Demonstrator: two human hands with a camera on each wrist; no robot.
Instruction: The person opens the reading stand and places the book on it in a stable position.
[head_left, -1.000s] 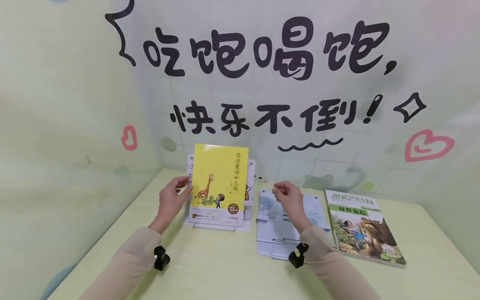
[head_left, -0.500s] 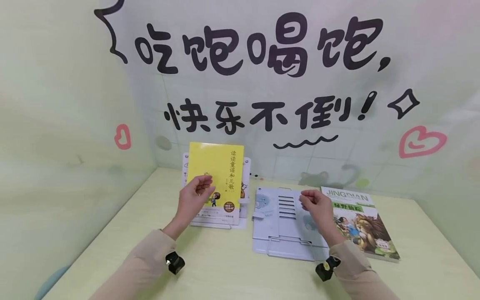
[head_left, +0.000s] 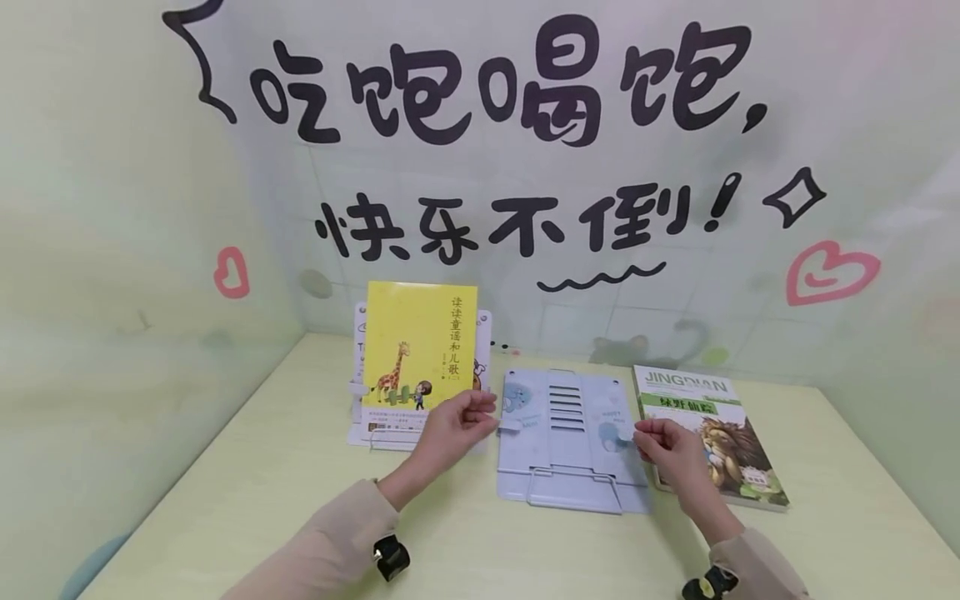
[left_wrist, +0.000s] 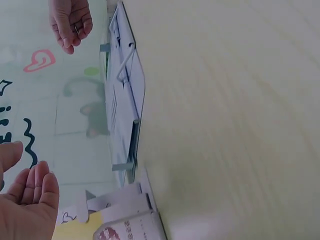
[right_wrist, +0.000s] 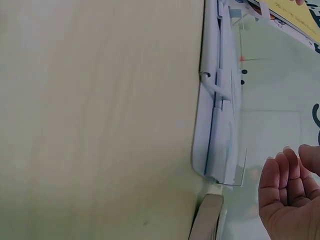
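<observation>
A pale blue metal book stand (head_left: pixel 570 442), folded low on the table, lies between my two hands in the head view. My left hand (head_left: pixel 457 429) hovers by its left side clip, thumb and fingers apart and holding nothing in the left wrist view. By the stand's right edge is my right hand (head_left: pixel 675 458), fingers loosely bent; the right wrist view shows nothing between them. Behind my left hand, a yellow children's book (head_left: pixel 412 333) with a giraffe leans upright on a second, white book stand (head_left: pixel 360 350).
A paperback (head_left: pixel 742 450) with a lion on its cover lies flat to the right of the blue stand, partly behind my right hand. A printed backdrop (head_left: pixel 480 150) with large black lettering rises behind the pale wooden table (head_left: pixel 300 500).
Both hands have moved right: the left from the yellow book's left edge across its front to the blue stand, the right from over the stand to its right edge. The camera view shifted slightly.
</observation>
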